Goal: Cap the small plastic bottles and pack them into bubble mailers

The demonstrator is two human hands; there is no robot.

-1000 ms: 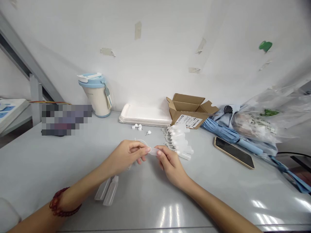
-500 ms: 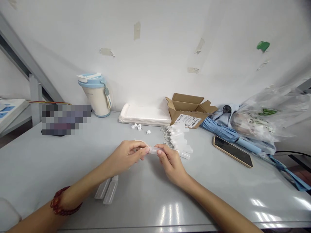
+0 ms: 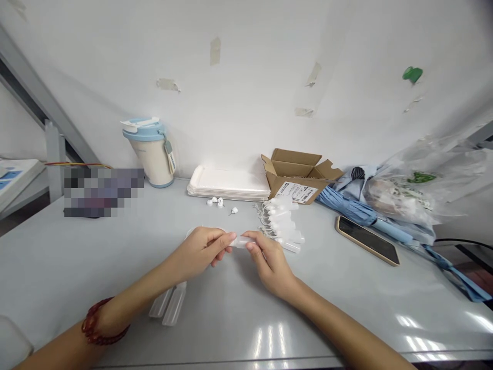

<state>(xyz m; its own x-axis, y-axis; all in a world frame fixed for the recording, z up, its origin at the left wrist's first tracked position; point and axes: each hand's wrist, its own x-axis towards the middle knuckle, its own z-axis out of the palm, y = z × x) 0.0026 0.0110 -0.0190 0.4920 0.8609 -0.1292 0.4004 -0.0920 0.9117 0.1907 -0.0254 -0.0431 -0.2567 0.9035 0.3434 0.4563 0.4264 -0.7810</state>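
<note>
A small translucent plastic squeeze bottle (image 3: 242, 242) lies level between my hands, above the grey table. My right hand (image 3: 272, 262) grips its body between thumb and fingers. At the neck end, my left hand (image 3: 204, 251) is closed in a pinch and covers whatever sits on the neck. A thin pale cord arcs behind the left knuckles. Two more translucent bottles (image 3: 175, 304) lie below my left forearm. Right of my hands is a row of several bottles (image 3: 283, 221) with white cords at their left ends. Several small white caps (image 3: 220, 202) stand farther back.
Behind the caps lies a stack of white trays (image 3: 231, 183), beside an open cardboard box (image 3: 298, 180). A tumbler (image 3: 152, 154) stands at the back left. To the right are a phone (image 3: 367, 240), a folded blue umbrella (image 3: 346, 208) and a clear plastic bag (image 3: 416, 185).
The left fingers have closed further around the bottle's neck end, and the left wrist has turned slightly. The cord loop shows farther left. The right hand keeps its grip.
</note>
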